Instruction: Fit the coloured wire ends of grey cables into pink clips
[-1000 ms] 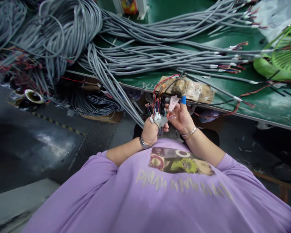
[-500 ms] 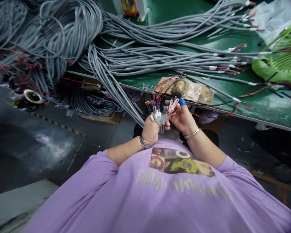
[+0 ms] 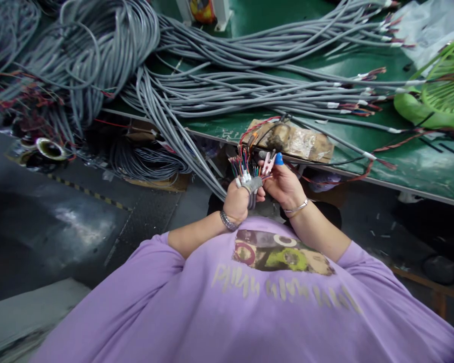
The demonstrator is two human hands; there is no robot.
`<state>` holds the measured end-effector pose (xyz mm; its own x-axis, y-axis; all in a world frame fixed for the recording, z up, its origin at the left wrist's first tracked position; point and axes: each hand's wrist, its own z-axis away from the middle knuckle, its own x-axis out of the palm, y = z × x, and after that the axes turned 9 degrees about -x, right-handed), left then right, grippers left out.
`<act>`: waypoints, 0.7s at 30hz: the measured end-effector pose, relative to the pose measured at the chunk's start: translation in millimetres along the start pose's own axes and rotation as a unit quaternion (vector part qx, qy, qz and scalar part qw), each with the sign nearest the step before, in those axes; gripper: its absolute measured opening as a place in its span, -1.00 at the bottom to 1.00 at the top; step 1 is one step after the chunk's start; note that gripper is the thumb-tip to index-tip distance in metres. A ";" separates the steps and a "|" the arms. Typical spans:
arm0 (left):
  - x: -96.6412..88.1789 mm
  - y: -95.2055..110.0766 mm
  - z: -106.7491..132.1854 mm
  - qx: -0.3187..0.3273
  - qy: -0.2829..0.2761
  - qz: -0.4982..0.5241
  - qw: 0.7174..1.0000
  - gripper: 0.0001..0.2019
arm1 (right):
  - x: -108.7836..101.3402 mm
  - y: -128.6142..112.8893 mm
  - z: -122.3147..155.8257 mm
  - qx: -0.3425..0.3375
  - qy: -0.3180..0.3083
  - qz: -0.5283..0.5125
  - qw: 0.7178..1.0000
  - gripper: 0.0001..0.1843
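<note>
My left hand is closed around a bundle of grey cables in front of my body. Their stripped ends fan upward as thin coloured wires, with white bands at the base. A grey wrap crosses the bundle; whether it sits on my thumb or on the cables, I cannot tell. My right hand, its thumb covered by a blue finger cot, pinches a pink clothes peg just right of the wires. The lower fingers of this hand are partly hidden by the bundle.
Long grey cables run across the green table, with large coils at the left. A taped cardboard piece lies at the near edge. A green fan-like object and a plastic bag are at the right.
My right thumb has moved slightly left and down towards the peg, and the peg has turned more upright. The left hand keeps its hold on the cables, almost unmoved.
</note>
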<state>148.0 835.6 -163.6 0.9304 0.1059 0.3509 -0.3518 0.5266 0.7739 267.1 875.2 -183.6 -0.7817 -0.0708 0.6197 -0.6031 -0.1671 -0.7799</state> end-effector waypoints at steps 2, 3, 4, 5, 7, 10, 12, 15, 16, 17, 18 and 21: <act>-0.5 -1.2 -0.1 -0.004 -0.001 -0.003 1.000 -0.59 | -1.1 2.0 -0.1 0.021 -0.007 0.002 1.000 -0.42; -0.7 -1.7 0.1 -0.005 -0.002 -0.003 1.000 -0.59 | -1.5 3.0 0.1 0.034 -0.007 -0.001 0.999 -0.41; -0.8 -2.0 0.5 -0.006 -0.003 -0.003 1.000 -0.60 | -1.7 3.7 0.3 0.047 -0.007 -0.006 0.999 -0.39; -0.9 -2.2 0.9 -0.005 -0.003 -0.003 1.000 -0.60 | -1.9 4.3 0.6 0.057 -0.006 -0.012 0.998 -0.38; -1.0 -2.2 1.9 -0.005 0.000 -0.004 1.000 -0.60 | -2.0 5.2 1.1 0.065 -0.001 -0.016 0.998 -0.36; -0.7 -1.6 2.3 -0.010 0.005 -0.009 1.000 -0.58 | -2.5 6.4 0.9 0.060 0.005 -0.007 0.998 -0.32; -0.2 -0.9 1.6 -0.012 0.004 -0.009 1.000 -0.58 | -2.7 7.0 0.4 0.063 0.002 -0.005 0.998 -0.30; 0.9 0.2 0.3 -0.012 -0.002 -0.004 1.000 -0.59 | -1.6 6.5 -0.1 0.064 0.004 -0.007 0.998 -0.29; 1.3 0.4 0.0 -0.013 -0.004 -0.003 1.000 -0.59 | -0.8 5.9 0.1 0.058 0.010 -0.006 0.998 -0.29; 1.5 0.6 -0.2 -0.014 -0.005 -0.004 1.000 -0.59 | 0.1 5.0 0.4 0.051 0.016 -0.004 0.999 -0.30; 1.6 0.6 -0.3 -0.016 -0.004 -0.005 1.000 -0.59 | 1.1 4.1 0.7 0.044 0.020 0.000 0.999 -0.30; 1.0 0.1 0.1 -0.018 0.004 -0.006 1.000 -0.59 | 3.1 1.9 1.6 0.038 0.012 0.015 0.999 -0.32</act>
<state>148.9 835.7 -163.1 0.9353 0.1058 0.3376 -0.3370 0.5571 0.7590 263.8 873.1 -183.1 -0.8031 -0.0537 0.5934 -0.5667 -0.2391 -0.7885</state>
